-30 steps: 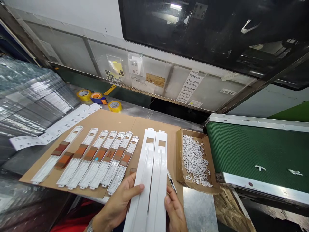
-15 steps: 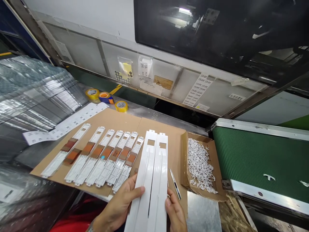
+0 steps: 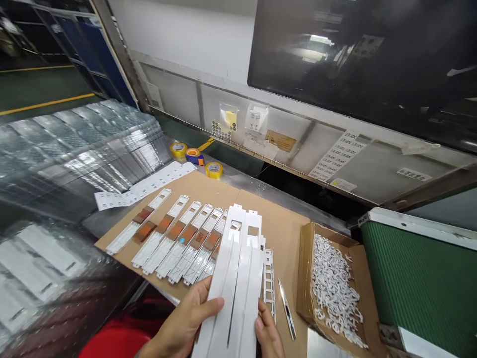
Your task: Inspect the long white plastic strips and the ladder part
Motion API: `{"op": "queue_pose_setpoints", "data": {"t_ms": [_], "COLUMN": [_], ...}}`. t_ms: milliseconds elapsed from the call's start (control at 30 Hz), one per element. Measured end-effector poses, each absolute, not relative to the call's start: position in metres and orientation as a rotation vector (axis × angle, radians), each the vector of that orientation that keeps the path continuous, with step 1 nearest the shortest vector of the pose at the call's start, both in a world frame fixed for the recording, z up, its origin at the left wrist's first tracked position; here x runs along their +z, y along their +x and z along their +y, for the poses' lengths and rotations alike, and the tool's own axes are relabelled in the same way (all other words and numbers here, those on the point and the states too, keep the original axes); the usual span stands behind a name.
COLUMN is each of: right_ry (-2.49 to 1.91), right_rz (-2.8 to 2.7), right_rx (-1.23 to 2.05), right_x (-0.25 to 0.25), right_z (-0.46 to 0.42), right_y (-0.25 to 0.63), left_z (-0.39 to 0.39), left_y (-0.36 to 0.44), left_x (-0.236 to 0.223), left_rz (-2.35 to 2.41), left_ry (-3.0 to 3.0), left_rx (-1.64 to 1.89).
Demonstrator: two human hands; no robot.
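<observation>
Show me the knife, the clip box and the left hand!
Utility knife (image 3: 286,309): head view, on its body.
Cardboard clip box (image 3: 304,278): head view, on its left wall.
Left hand (image 3: 182,318): head view, on its middle.

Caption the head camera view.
The left hand and right hand hold white plastic strips over cardboard beside a box of white plastic pieces.

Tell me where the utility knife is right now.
In the head view, the utility knife lies on the cardboard sheet, between a slotted white strip and the box of white plastic pieces.
</observation>
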State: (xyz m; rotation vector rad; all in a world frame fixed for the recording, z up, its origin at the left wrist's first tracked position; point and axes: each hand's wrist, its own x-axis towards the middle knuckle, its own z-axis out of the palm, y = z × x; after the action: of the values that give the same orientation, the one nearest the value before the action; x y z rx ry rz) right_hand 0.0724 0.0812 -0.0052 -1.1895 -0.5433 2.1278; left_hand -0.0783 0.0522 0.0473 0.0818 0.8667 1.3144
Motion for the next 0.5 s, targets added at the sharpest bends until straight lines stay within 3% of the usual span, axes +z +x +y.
{"op": "queue_pose_setpoints", "data": {"t_ms": [300,500], "right_ry": [-1.224,-1.080], "right_rz": [-0.994,-1.116], "right_rx": [2.215,2.335], "right_x": [-0.035,-0.026], "right_z": [0.096,0.090], "right_y": [0.101,0.093], "left_z": [0.032,0.005], "left_y": [-0.041,-0.028], "left_x": [0.051,0.065], "left_rz": [0.949,0.976], "left_ry": [0.025,-0.037], "left_rx": [1.583,1.774]}}
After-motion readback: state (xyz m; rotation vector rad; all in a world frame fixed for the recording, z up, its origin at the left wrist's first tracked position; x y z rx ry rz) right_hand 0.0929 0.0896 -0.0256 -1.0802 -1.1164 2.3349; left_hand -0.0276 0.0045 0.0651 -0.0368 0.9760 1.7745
